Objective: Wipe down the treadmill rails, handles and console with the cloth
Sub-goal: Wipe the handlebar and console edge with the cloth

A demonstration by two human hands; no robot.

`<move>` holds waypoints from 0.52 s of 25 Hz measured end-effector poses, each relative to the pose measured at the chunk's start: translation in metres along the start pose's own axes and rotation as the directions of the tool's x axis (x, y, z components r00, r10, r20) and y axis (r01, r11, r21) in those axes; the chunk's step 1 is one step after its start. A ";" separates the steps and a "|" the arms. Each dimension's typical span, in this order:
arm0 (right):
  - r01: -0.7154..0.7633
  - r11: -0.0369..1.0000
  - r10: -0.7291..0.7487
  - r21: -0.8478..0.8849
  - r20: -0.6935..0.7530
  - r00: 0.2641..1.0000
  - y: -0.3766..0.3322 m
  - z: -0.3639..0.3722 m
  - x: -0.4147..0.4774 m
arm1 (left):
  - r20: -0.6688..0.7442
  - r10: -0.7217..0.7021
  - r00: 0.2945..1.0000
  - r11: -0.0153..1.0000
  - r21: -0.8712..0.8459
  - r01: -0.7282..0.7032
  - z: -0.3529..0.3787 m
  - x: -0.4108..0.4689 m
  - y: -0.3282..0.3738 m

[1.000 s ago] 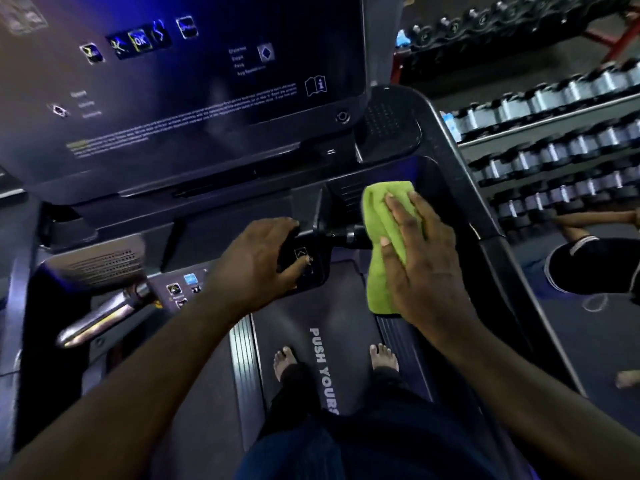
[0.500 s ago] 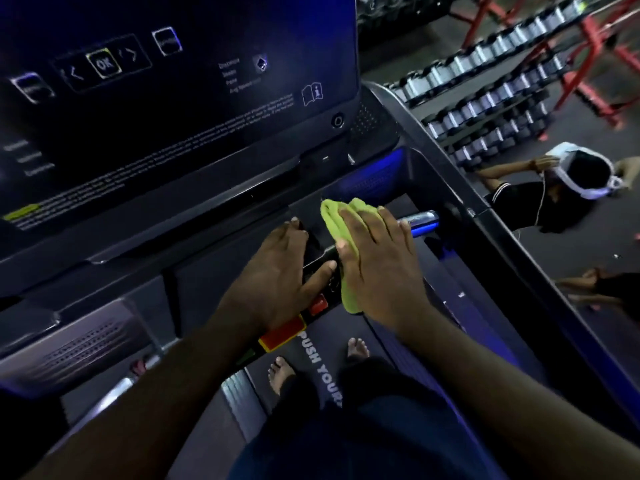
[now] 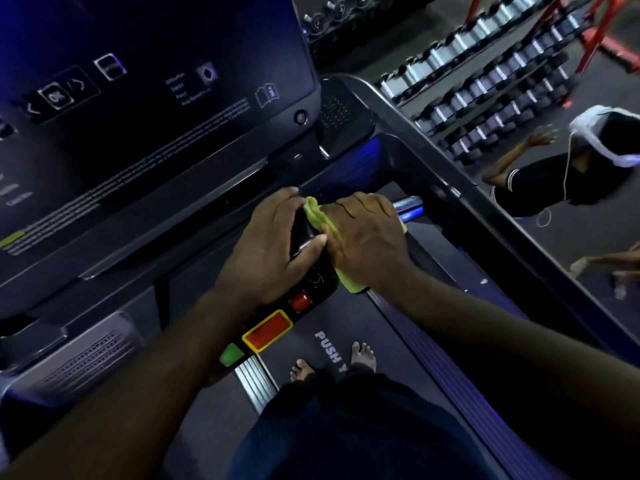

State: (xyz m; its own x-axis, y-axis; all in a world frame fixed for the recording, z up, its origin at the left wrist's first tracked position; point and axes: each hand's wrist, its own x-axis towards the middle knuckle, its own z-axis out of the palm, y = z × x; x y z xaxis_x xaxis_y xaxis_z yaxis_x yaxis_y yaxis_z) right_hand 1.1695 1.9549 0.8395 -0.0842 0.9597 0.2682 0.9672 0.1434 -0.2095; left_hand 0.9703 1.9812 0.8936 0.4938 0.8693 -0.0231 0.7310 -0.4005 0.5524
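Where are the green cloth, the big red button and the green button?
green cloth point(image 3: 313, 212), head view, bunched fold at its top end.
big red button point(image 3: 268, 330), head view, middle of its face.
green button point(image 3: 231, 355), head view, middle of its face.

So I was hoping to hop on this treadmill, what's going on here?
A person standing barefoot on the treadmill belt is wiping the machine down. Their right hand grips a green cloth over the metal handle, right beside the black control pod, which the left hand holds. The big console above and the side rail aren't being touched right now.
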 end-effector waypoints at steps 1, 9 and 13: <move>0.025 1.000 -0.025 -0.014 0.005 1.000 0.008 0.001 0.007 | 0.000 0.047 0.999 0.999 0.012 -0.047 0.004 0.009 0.002; -0.263 0.961 0.275 0.090 -0.184 0.944 0.097 0.017 0.005 | 0.124 0.062 0.990 0.993 0.095 -0.074 0.022 0.019 -0.004; -0.316 0.921 0.372 0.227 -0.276 0.886 -0.010 0.032 -0.001 | 0.065 0.107 0.992 0.992 -0.079 -0.102 0.015 0.020 -0.001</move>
State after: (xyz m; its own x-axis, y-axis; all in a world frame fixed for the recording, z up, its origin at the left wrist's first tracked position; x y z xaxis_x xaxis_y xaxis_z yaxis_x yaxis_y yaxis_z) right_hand 1.1527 1.9606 0.8114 0.3512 0.8373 0.4190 0.8631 -0.1161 -0.4915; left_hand 0.9866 1.9950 0.8802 0.5984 0.8010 -0.0177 0.6378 -0.4629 0.6156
